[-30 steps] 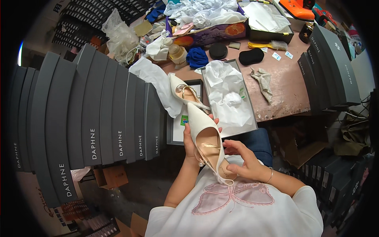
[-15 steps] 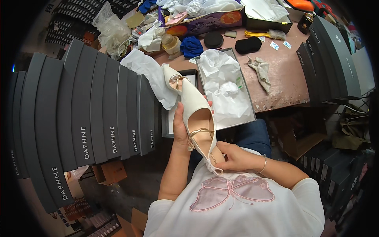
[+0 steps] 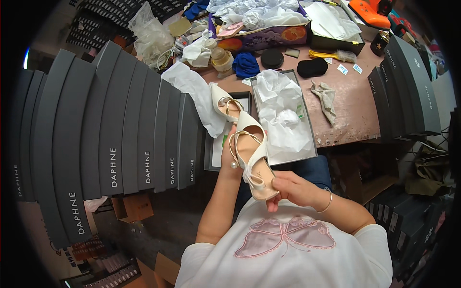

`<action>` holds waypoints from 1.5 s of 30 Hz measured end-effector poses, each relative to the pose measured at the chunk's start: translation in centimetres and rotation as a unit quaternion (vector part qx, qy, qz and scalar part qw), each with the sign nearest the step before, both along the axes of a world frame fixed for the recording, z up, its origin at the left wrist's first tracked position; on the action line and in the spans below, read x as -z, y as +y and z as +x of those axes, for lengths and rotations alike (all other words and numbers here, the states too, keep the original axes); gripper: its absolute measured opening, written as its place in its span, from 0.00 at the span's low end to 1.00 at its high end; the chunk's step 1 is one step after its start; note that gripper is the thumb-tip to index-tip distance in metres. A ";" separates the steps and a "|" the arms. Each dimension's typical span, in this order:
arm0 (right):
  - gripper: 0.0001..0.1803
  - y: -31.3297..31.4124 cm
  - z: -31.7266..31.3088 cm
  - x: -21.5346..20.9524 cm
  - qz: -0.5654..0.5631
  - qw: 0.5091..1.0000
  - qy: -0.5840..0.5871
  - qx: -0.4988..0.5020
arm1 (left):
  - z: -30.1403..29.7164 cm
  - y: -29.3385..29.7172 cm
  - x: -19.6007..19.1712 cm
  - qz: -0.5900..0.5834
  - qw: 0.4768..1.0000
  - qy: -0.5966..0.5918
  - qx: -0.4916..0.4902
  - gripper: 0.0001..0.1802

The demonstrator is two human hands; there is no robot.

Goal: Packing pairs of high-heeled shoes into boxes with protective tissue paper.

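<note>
A: We held the cream slingback shoe [image 3: 252,158] above our lap, toe pointing away, so its insole faced us. Our left hand [image 3: 229,161] cupped its side from beneath, fingers curled closed around it.

B: Our right hand [image 3: 290,188] pinched the heel end, fingers shut on it. Its mate [image 3: 223,102] lay beside the open shoebox [image 3: 283,120] on the table [image 3: 355,110].

1. A row of dark grey shoe boxes [image 3: 120,129] with white lettering stands on edge at the left.
2. More grey boxes [image 3: 408,91] stand at the counter's right end.
3. An open box [image 3: 283,120] lined with white tissue lies mid-counter.
4. A purple-and-orange carton [image 3: 269,38] sits at the back.
</note>
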State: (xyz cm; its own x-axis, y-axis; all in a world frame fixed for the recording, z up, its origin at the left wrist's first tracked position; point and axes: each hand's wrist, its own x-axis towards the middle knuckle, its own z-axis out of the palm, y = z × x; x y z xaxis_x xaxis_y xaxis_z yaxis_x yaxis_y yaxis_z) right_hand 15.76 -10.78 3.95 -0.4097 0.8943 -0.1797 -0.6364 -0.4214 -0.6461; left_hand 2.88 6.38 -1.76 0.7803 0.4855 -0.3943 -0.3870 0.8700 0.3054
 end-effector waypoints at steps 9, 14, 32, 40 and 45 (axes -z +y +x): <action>0.28 0.0 0.8 1.4 0.006 0.997 0.081 0.020 | -0.2 -0.3 0.8 0.047 0.995 0.074 -0.042 0.25; 0.28 0.1 1.0 0.8 -0.054 0.989 0.119 0.069 | -0.3 -0.1 0.9 0.038 0.996 0.073 -0.033 0.25; 0.33 0.9 1.7 5.7 -0.171 0.882 0.419 0.128 | -1.5 -1.8 -1.0 0.055 0.956 0.239 -0.161 0.42; 0.21 2.2 4.3 0.4 0.109 0.921 -0.365 -0.087 | -4.9 -5.7 2.3 0.018 0.994 0.097 -0.046 0.29; 0.17 7.6 9.8 5.4 0.251 0.569 -0.763 0.176 | -4.9 -6.5 -0.1 0.062 0.985 0.163 0.009 0.30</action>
